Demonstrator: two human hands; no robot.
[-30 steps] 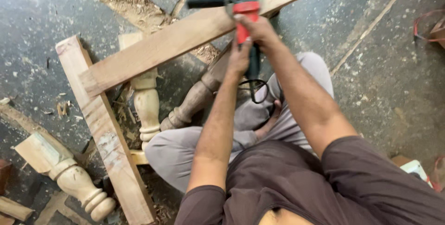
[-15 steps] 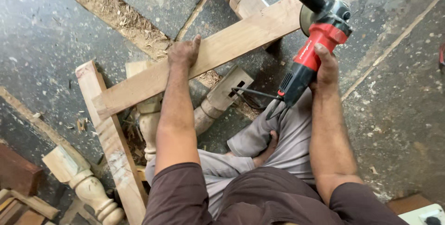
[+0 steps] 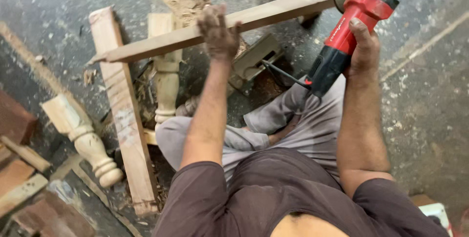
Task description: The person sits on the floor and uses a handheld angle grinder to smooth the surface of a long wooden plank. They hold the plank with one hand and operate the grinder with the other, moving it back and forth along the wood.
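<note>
While your left hand [image 3: 218,31] presses flat, fingers spread, on the long plank [image 3: 215,31], your right hand [image 3: 362,46] grips the red grinder [image 3: 352,26] at far right.

L hand [image 3: 218,31] flat on wood plank [image 3: 195,34]; R hand [image 3: 362,46] w/ grip round red angle grinder [image 3: 349,27].

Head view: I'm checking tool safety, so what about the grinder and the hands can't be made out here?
- Angle grinder: disc and guard are cut off by the top edge of the head view.
- Right hand: its fingers wrap behind the red body, hidden.
- Left hand: motion-blurred on the long plank; finger contact is unclear.
- Grinder cord: lost against the lap.
</note>
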